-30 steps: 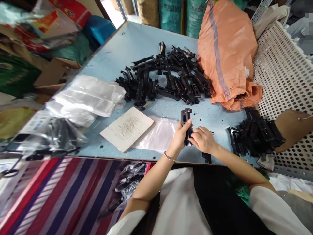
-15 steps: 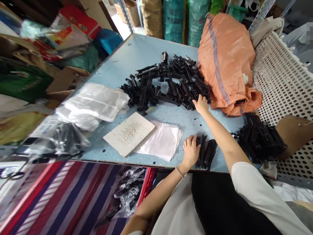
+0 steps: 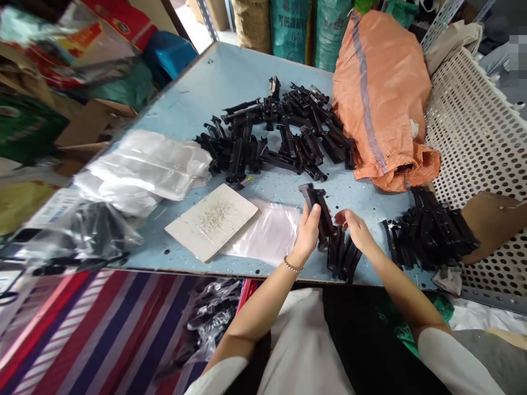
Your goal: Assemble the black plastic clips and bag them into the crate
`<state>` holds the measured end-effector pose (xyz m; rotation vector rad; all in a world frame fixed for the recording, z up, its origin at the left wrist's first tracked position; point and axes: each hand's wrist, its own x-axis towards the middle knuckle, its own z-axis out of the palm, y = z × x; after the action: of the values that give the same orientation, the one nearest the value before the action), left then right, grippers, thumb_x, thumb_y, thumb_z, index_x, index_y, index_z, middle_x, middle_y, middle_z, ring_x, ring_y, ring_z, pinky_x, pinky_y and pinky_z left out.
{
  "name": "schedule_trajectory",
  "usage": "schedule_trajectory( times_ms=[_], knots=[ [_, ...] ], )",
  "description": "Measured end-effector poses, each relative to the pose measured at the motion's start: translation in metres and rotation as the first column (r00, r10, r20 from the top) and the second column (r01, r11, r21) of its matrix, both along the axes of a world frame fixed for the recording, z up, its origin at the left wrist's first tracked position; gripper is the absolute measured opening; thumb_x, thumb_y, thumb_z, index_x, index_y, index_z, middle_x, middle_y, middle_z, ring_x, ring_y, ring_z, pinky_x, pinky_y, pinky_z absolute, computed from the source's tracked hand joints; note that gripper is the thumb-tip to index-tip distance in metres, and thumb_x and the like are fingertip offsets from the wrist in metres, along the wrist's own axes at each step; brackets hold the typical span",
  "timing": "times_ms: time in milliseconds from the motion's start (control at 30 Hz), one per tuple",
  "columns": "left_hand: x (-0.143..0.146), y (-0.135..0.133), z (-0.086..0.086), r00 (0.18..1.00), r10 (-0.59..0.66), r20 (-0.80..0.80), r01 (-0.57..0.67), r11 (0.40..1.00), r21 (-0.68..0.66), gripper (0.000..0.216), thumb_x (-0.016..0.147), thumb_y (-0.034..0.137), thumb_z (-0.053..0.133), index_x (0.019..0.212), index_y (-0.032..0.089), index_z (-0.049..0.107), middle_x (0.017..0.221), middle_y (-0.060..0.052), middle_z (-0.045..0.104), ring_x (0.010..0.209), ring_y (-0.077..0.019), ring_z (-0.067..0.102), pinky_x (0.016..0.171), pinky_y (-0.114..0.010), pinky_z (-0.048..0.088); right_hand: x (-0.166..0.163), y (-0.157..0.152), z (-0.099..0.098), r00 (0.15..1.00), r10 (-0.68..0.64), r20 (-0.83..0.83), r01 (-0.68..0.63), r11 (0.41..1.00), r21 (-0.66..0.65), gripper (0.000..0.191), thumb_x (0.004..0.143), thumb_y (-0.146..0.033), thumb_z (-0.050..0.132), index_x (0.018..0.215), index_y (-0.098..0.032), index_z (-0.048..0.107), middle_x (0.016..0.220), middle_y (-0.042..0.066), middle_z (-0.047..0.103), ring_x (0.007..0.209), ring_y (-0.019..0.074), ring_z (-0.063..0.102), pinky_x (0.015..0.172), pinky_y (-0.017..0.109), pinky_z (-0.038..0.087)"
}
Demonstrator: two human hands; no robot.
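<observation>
My left hand (image 3: 308, 233) is closed around a black plastic part (image 3: 320, 211), a long narrow bracket-like piece held tilted above the table edge. Just to its right is my right hand (image 3: 357, 231), its fingers slightly curled and apart, with nothing visible in them. Below both hands, a small row of black plastic parts (image 3: 343, 258) lies side by side near the front edge. Farther back spreads a large heap of the same black parts (image 3: 284, 131). Clear plastic bags (image 3: 267, 230) lie left of my left hand, partly under a pale board (image 3: 212, 222).
An orange woven sack (image 3: 382, 99) stands at the back right, beside a white perforated panel (image 3: 473, 120). Another pile of black parts (image 3: 436, 227) is at the right. More clear bags (image 3: 152, 164) lie on the blue table (image 3: 193, 93) at left. A striped cloth (image 3: 123, 329) hangs below.
My right hand has come back from the heap toward my body. My left hand has lifted off the small row and now grips a black part. The view has shifted slightly.
</observation>
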<state>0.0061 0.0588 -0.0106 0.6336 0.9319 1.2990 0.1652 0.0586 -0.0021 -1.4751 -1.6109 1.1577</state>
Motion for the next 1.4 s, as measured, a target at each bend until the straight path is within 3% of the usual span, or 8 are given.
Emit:
schedule_trajectory(
  times_ms=[133, 367, 600, 700, 800, 1100, 1267, 1400],
  knots=[
    [-0.004, -0.027, 0.01, 0.966, 0.041, -0.257, -0.011, 0.993, 0.119, 0.053, 0.092, 0.058, 0.064, 0.13, 0.022, 0.058, 0.13, -0.01, 0.065, 0.128, -0.0259, 0.059, 0.106, -0.035, 0.048, -0.012, 0.017, 0.023, 0.948, -0.063, 0.311, -0.082, 0.898, 0.433, 0.049, 0.099, -0.068, 0.035, 0.079, -0.026, 0.05, 0.084, 0.008, 0.06, 0.089, 0.0252, 0.056, 0.084, 0.04, 0.048],
    [-0.021, -0.029, 0.009, 0.917, 0.127, -0.378, -0.041, 0.973, 0.228, 0.056, 0.093, 0.052, 0.065, 0.139, 0.022, 0.052, 0.143, -0.011, 0.058, 0.135, -0.0264, 0.053, 0.117, -0.038, 0.038, -0.047, 0.023, 0.024, 0.992, 0.121, -0.034, -0.122, 0.992, -0.04, 0.057, 0.101, -0.072, 0.021, 0.074, -0.025, 0.04, 0.061, -0.003, 0.04, 0.054, 0.0154, 0.04, 0.053, 0.03, 0.036],
    [-0.03, -0.011, 0.0, 0.976, 0.104, -0.193, -0.111, 0.994, -0.026, 0.042, 0.091, 0.059, 0.065, 0.114, 0.023, 0.065, 0.09, -0.001, 0.064, 0.093, -0.0191, 0.065, 0.082, -0.028, 0.054, -0.032, -0.04, -0.004, 0.738, 0.201, 0.644, -0.535, 0.756, 0.376, 0.036, 0.105, -0.043, 0.045, 0.077, -0.021, 0.054, 0.078, 0.008, 0.06, 0.078, 0.0222, 0.054, 0.073, 0.035, 0.043],
    [-0.03, -0.009, -0.017, 0.953, 0.16, -0.256, -0.163, 0.987, 0.011, 0.045, 0.092, 0.053, 0.068, 0.125, 0.024, 0.059, 0.097, -0.001, 0.064, 0.094, -0.0175, 0.065, 0.085, -0.029, 0.055, -0.031, -0.039, -0.012, 0.67, 0.204, 0.714, -0.543, 0.79, 0.284, 0.034, 0.107, -0.038, 0.044, 0.081, -0.02, 0.058, 0.079, 0.008, 0.063, 0.077, 0.021, 0.057, 0.071, 0.033, 0.041],
    [-0.029, -0.016, -0.039, 0.909, 0.144, -0.392, -0.135, 0.99, 0.05, 0.042, 0.098, 0.045, 0.061, 0.132, 0.022, 0.053, 0.105, -0.005, 0.064, 0.099, -0.0197, 0.065, 0.092, -0.035, 0.055, -0.032, 0.003, -0.012, 0.684, 0.321, 0.656, -0.494, 0.864, 0.093, 0.038, 0.108, -0.045, 0.039, 0.087, -0.022, 0.061, 0.081, 0.005, 0.066, 0.075, 0.0192, 0.059, 0.067, 0.03, 0.04],
    [0.01, -0.055, -0.094, 0.482, 0.177, -0.858, 0.144, 0.95, 0.278, 0.044, 0.096, 0.016, 0.049, 0.14, 0.015, 0.052, 0.14, -0.019, 0.054, 0.135, -0.0326, 0.05, 0.118, -0.059, 0.037, -0.064, 0.175, -0.028, 0.622, -0.084, 0.778, -0.068, 0.985, 0.161, 0.045, 0.1, -0.04, 0.056, 0.127, -0.004, 0.06, 0.133, 0.028, 0.059, 0.128, 0.039, 0.052, 0.106, 0.048, 0.042],
    [-0.014, -0.035, -0.087, 0.699, 0.123, -0.705, 0.093, 0.961, 0.26, 0.045, 0.096, 0.033, 0.058, 0.138, 0.018, 0.055, 0.139, -0.017, 0.056, 0.137, -0.0305, 0.05, 0.118, -0.053, 0.04, -0.047, 0.193, -0.004, 0.879, -0.105, 0.465, 0.116, 0.993, 0.006, 0.043, 0.104, -0.043, 0.04, 0.089, -0.014, 0.068, 0.092, 0.015, 0.07, 0.092, 0.0279, 0.067, 0.08, 0.036, 0.05],
    [-0.022, -0.001, -0.057, 0.966, 0.087, -0.244, -0.062, 0.992, 0.109, 0.055, 0.09, 0.055, 0.067, 0.135, 0.024, 0.056, 0.14, -0.013, 0.059, 0.13, -0.0267, 0.058, 0.111, -0.046, 0.046, -0.031, 0.126, 0.014, 0.979, -0.017, 0.203, 0.015, 1.0, 0.014, 0.048, 0.101, -0.056, 0.042, 0.076, -0.02, 0.06, 0.071, 0.004, 0.061, 0.065, 0.0185, 0.057, 0.063, 0.031, 0.045]
  ],
)
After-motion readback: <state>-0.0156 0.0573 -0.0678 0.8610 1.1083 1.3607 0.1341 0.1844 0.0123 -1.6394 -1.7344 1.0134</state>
